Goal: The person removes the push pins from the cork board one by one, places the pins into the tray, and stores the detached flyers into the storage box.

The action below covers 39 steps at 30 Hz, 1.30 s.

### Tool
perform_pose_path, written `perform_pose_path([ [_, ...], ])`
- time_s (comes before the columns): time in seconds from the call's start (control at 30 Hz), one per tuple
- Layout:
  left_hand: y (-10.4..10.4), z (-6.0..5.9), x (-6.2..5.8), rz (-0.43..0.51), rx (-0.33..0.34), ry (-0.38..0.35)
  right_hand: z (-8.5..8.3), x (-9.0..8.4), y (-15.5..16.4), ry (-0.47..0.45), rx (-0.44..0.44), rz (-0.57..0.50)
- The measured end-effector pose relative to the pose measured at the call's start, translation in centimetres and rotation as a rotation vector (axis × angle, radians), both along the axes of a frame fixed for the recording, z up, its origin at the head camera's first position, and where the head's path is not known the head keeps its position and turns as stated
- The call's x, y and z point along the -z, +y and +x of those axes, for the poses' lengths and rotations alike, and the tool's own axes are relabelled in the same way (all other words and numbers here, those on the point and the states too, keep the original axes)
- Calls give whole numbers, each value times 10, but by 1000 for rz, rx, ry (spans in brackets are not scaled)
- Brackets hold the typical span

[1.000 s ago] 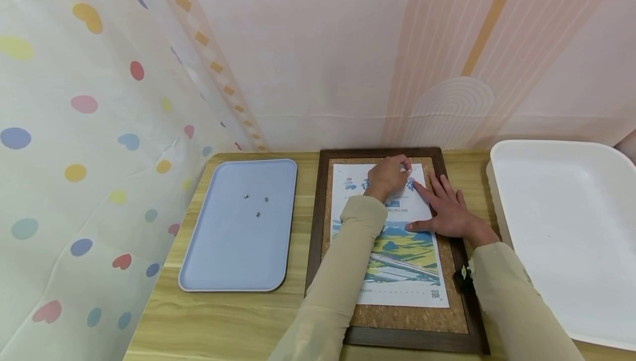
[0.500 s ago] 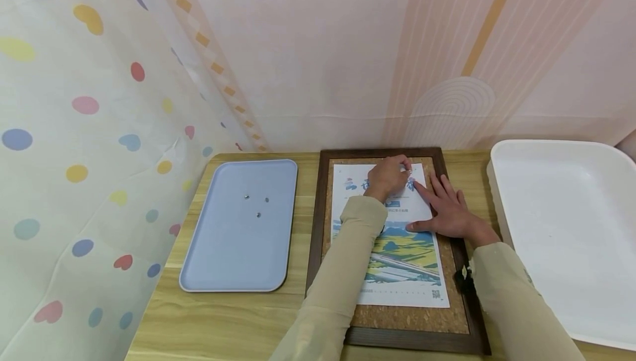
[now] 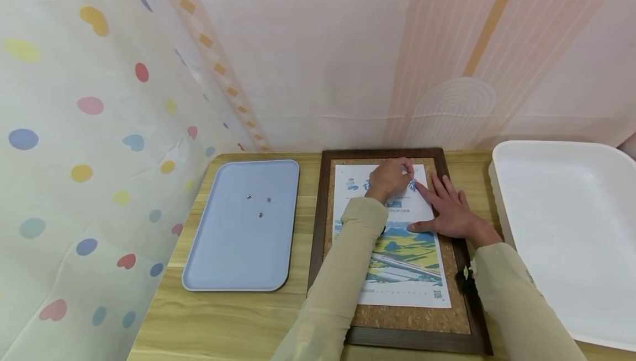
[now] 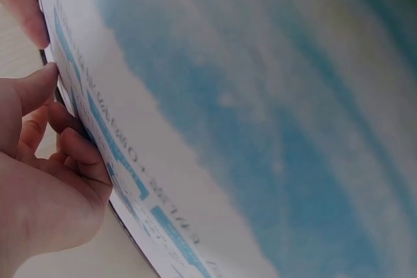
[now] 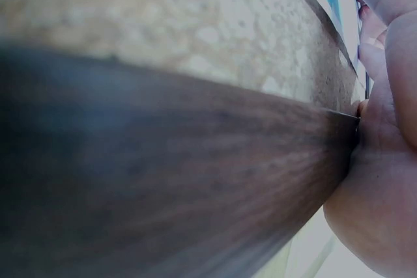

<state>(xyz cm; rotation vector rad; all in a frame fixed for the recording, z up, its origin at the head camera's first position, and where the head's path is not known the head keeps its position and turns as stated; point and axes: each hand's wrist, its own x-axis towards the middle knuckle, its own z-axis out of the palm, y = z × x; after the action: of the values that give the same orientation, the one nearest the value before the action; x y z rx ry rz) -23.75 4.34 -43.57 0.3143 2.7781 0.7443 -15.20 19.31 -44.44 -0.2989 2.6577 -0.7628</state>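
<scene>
A printed poster [image 3: 402, 261] lies on a cork board with a dark wooden frame [image 3: 316, 223]. My left hand [image 3: 407, 172] is at the poster's top right corner, fingers curled and pinching what looks like a small silvery pin there. In the left wrist view the curled fingers [image 4: 71, 154] sit at the poster's [image 4: 260, 128] edge, and the pin is hidden. My right hand [image 3: 444, 203] lies flat on the poster's right side with fingers spread, pressing it down. In the right wrist view the frame [image 5: 163, 180] and cork [image 5: 163, 11] fill the picture.
A light blue tray [image 3: 223, 261] with three small pins [image 3: 259, 214] lies left of the board on the wooden table [image 3: 223, 322]. A large white tray [image 3: 571, 228] sits to the right. Patterned curtains close off the back and left.
Only the view shifts slightly; both hands stay where they were on the poster.
</scene>
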Motion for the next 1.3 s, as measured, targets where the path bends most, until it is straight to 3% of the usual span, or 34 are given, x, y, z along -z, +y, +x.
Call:
perform_pose_path([
  [0.73,-3,-1,1,3,-48,-34,-2,2,-1,10,-12,-7],
  [0.93,-6,-2,-2,7,-31,-57,-3,4,-3,6,-11,-20],
  [1.3,-12,-5,-4,117,21,-76,-5,5,-3,3,-3,-31],
])
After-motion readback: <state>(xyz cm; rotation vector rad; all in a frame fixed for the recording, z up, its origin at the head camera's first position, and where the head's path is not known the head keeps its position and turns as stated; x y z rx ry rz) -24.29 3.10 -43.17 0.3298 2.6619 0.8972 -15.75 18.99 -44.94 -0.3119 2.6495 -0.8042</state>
